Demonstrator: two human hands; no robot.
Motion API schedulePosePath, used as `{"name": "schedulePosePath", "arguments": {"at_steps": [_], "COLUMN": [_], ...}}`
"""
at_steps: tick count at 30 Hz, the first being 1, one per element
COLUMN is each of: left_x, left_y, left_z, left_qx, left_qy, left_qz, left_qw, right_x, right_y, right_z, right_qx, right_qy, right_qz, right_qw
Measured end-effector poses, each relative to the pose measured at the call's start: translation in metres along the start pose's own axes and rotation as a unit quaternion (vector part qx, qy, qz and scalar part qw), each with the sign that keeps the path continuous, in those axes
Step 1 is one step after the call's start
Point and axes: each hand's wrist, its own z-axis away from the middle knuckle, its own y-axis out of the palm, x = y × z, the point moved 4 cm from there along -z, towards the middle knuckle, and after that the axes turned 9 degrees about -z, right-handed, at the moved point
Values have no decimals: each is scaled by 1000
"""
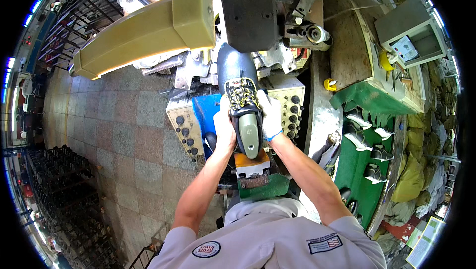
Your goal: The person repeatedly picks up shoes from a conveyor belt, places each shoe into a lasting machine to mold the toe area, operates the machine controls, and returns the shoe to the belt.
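Note:
In the middle, a black shoe upper point(237, 65) with yellow-and-black laces point(241, 94) is stretched over a grey-green shoe last point(249, 132). Its toe points away from me, beneath the dark block point(248, 16) of a machine; whether the two touch is hidden. White-gloved, my left hand point(225, 126) grips the upper's left side near the heel. My right hand point(269, 114), also in a white glove with a blue band at the wrist, holds the opposite side. An orange pad point(252, 162) lies just below the last's heel end.
A long tan machine cover point(148, 33) reaches out to the left. Knobbed control boxes point(179, 129) flank the shoe, beside a blue panel point(202, 115). On the right, several shoes point(356, 135) lie on a green conveyor point(349, 165) next to a wooden bench. A dark rack point(62, 184) stands lower left.

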Motion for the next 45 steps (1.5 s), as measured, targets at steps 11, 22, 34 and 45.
{"name": "schedulePosePath", "arguments": {"at_steps": [11,22,34,45], "left_x": [-2,148,110,-137], "left_y": [-47,-148,-133,-17], "left_z": [44,109,124,212], "left_qx": [-128,-235,-211,36], "left_qy": [13,-80,8,101], "left_qz": [-142,-399,-361,-141], "left_qw": [982,883,908,984], "right_x": [2,7,35,86], "right_y": [-36,-192,-175,-52], "right_z": [24,118,128,162], "right_qx": [39,-68,-34,287], "right_qy": [7,78,79,96], "right_qz": [-89,-148,-79,-155], "right_qw": [995,984,993,940]}}
